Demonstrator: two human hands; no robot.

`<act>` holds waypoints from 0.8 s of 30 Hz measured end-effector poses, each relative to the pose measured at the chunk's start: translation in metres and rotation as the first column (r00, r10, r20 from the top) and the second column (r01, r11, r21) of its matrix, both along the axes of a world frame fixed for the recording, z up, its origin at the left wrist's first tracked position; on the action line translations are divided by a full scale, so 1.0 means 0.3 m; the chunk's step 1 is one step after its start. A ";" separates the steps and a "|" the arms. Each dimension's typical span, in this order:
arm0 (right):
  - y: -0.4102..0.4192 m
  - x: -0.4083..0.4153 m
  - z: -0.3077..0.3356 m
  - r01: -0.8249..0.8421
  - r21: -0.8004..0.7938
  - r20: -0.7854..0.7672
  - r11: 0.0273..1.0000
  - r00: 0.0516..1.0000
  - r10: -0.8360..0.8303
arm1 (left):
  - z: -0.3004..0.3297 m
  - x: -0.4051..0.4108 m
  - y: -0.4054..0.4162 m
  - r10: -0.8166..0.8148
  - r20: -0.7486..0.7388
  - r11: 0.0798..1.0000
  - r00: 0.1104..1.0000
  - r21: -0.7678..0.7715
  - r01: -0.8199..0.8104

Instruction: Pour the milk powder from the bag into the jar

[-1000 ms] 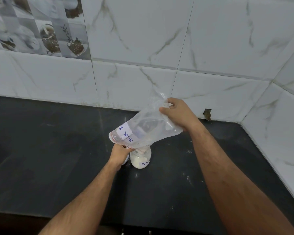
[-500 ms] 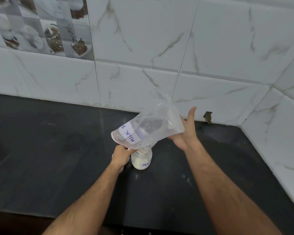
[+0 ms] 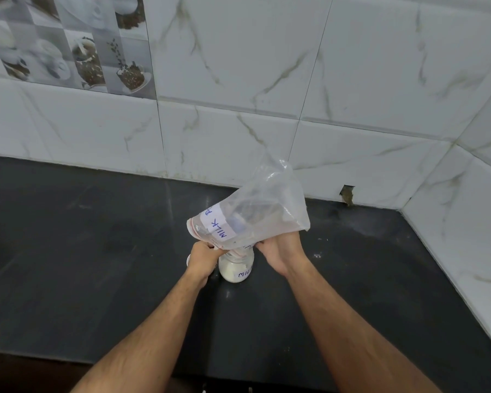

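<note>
- Wall [image 3: 352, 80]: white marble-pattern tiles meeting in a corner at right; picture tiles [image 3: 68, 43] of cups at upper left.
- Counter [image 3: 68, 251]: dark, matte, with pale specks near the right forearm.
- Bag [image 3: 255, 214]: clear plastic, labelled "MILK", tilted mouth-down over the jar.
- Jar [image 3: 236, 269]: stands on the counter, white powder inside, partly hidden by the bag.
- Left hand [image 3: 201, 258]: fingers curled, gripping the bag's mouth edge.
- Right hand [image 3: 281, 251]: grips the bag's lower edge just beside the jar.
</note>
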State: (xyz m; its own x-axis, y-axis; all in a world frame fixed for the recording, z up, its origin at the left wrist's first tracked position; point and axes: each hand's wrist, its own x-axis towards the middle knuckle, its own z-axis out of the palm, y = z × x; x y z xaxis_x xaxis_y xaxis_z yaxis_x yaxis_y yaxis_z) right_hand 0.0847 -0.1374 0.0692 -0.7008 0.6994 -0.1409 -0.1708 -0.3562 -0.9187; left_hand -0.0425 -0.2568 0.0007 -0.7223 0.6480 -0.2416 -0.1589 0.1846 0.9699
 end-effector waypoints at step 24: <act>0.046 0.078 -0.003 0.239 -0.162 0.135 0.958 0.967 -0.218 | 0.087 -0.003 0.020 0.009 -0.082 0.997 0.997 0.082 -0.003</act>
State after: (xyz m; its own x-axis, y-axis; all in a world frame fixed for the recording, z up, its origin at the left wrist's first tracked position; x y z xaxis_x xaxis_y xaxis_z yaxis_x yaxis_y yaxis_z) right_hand 0.1080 -0.1235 0.0682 -0.4973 0.7959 -0.3453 -0.1639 -0.4770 -0.8635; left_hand -0.0434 -0.2509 0.0269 -0.7415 0.6586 -0.1279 -0.0791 0.1035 0.9915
